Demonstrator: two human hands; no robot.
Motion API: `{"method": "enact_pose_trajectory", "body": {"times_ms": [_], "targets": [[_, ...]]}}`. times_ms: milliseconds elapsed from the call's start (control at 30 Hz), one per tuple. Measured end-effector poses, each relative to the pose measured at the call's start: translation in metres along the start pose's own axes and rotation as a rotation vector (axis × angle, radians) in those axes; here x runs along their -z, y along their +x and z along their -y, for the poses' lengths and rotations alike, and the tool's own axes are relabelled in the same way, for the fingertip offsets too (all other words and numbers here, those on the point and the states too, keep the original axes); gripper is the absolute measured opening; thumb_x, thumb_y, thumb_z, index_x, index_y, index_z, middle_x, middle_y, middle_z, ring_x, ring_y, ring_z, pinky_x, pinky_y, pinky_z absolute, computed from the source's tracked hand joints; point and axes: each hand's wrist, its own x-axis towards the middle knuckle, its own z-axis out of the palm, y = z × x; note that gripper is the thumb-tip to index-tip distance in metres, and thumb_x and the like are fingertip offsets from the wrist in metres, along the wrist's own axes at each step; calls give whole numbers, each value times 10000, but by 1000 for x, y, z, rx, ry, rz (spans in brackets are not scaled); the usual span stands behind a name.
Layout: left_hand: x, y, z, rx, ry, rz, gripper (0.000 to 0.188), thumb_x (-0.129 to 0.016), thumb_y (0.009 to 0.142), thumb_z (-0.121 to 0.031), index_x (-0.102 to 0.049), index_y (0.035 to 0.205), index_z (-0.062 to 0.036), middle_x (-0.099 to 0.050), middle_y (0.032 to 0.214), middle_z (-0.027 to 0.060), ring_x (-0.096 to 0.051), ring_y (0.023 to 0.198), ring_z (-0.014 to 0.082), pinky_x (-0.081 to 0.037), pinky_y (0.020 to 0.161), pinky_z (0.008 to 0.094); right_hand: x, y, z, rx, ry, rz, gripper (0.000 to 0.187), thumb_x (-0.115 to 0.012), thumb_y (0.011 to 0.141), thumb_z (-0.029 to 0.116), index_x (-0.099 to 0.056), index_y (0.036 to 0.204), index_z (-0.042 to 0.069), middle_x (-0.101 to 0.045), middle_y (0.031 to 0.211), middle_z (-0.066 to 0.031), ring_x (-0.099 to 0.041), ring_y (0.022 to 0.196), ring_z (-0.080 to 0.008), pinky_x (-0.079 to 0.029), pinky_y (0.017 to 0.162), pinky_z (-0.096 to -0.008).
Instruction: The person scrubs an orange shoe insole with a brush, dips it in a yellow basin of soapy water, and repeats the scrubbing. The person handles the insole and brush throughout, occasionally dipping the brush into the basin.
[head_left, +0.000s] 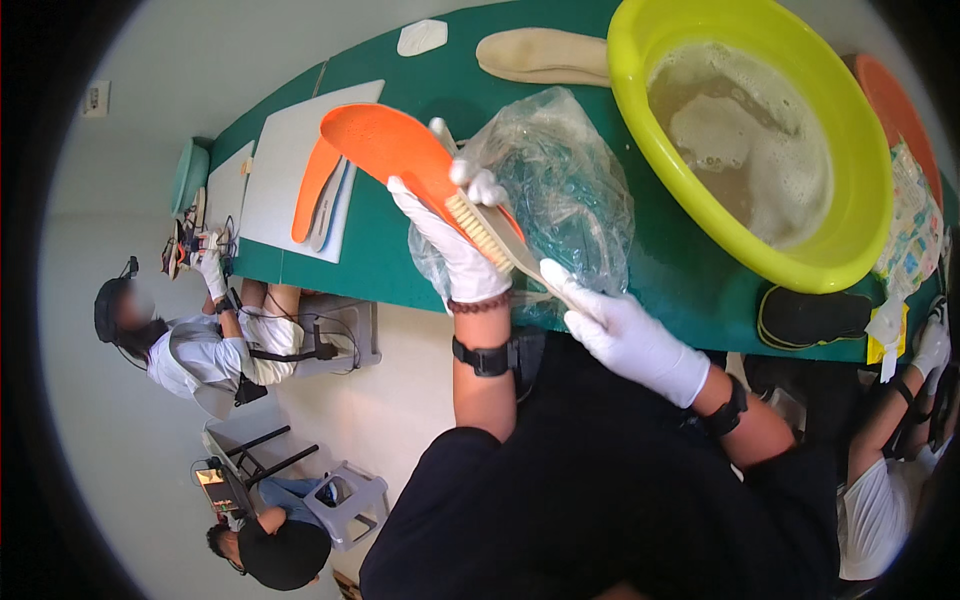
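My gloved left hand [455, 245] is closed around an orange insole [390, 140], with its fingers wrapped over the near and far edges. In my gloved right hand [635, 340] is the handle of a scrubbing brush [521, 256] with pale bristles. Its bristle side lies against or very close to the insole's lower end, beside my left fingers. A crumpled clear plastic bag [570, 170] lies just behind both hands on the green table.
A large yellow-green basin [630, 110] of murky, foamy water stands at the right, beside beige insoles [540, 52]. White boards [275, 165] hold another orange insole [313, 190] at the left. A dark oval case [812, 316] lies near the front edge. Other people sit left and right.
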Motion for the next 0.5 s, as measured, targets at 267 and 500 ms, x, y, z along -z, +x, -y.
{"method": "enact_pose_trajectory", "body": {"times_ms": [267,500], "targets": [[0,-1,4,20,88,-89,692,-404,905,-674,-460,1352,-149,-564,814,47,-538,633,163,-505,578,315,11,3,-3,87,-268,-129,599,-544,889,64,-374,1458,148,-632,958,-259,-636,807,-409,-525,717,-473],[7,-6,0,-47,196,-128,641,-442,899,-615,-502,1305,-123,-604,894,60,-578,705,214,-541,673,381,1,-15,-2,-70,-479,-19,612,-566,878,90,-377,1456,162,-585,635,-200,-599,539,-366,-488,526,-471]]}}
